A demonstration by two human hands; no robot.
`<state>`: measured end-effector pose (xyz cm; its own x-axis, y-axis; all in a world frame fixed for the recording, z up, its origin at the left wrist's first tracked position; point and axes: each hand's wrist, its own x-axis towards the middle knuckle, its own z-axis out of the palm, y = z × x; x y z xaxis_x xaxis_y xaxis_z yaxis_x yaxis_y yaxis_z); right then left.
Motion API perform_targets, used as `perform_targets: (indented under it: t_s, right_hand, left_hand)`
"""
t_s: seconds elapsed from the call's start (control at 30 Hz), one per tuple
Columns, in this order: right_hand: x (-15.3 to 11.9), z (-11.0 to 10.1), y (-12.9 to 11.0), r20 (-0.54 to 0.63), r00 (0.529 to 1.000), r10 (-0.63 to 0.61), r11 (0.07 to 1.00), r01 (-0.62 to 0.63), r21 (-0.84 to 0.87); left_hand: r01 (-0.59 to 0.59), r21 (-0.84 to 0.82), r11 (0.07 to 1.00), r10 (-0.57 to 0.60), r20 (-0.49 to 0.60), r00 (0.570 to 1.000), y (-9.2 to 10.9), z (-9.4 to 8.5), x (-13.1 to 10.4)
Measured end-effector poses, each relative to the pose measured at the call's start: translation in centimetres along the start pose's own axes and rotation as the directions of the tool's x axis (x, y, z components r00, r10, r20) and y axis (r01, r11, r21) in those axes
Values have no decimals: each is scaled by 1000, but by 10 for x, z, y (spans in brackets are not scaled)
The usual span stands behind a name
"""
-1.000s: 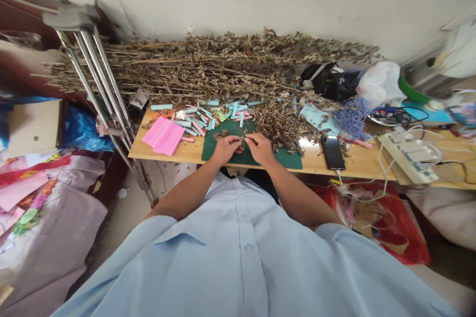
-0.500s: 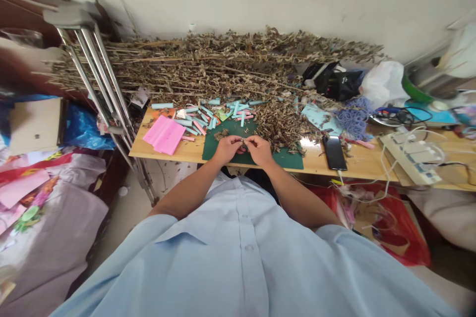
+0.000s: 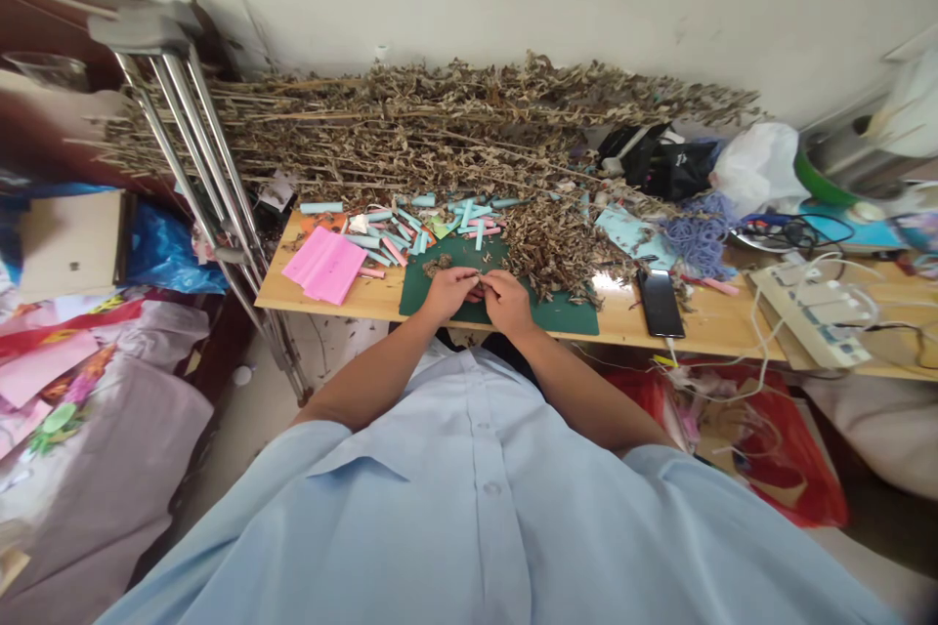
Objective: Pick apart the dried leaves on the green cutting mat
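My left hand and my right hand meet over a green cutting mat, fingertips pinched together. What they pinch is too small to make out clearly; it looks like a bit of dried plant. A small brown clump of dried leaf lies on the mat just beyond my left hand. Right of my right hand spreads a heap of dried leaves. Behind the hands lie several blue and pink paper rolls. Pink paper sheets rest to the left.
Long dried plant stalks cover the back of the wooden table. A metal crutch leans at the left. To the right are a phone on a cable, purple string and a power strip. A red bag sits below.
My right hand has shifted very slightly to the left, closer against the left fingertips. Both hands stay pinched over the mat; nothing else has visibly moved.
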<state>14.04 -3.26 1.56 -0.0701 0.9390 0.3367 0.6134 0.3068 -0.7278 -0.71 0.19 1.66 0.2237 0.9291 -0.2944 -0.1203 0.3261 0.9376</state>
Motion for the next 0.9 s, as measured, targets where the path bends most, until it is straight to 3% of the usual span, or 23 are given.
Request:
perform_targets:
  t_s: [0.23,0.37,0.43,0.63,0.9]
  right_hand:
    - [3,-7,-1,76,972,222,929,-235,287]
    - [9,-14,-4,125,941,315,877,-339,340]
    - [12,-16,-4,105,945,310,892,-328,311]
    - [17,-18,-3,92,990,106,993,-110,43]
    - [18,-13,8,120,965,233,960,-248,127]
  left_hand:
    - [-45,-34,998,46,44,998,1,-6,-3]
    - [-51,18,999,50,46,998,0,-6,-2]
    - [-55,86,995,50,62,997,0,-5,-3]
    - [-123,273,954,98,103,990,6,0,-9]
    - [-105,338,935,78,92,993,9,3,-12]
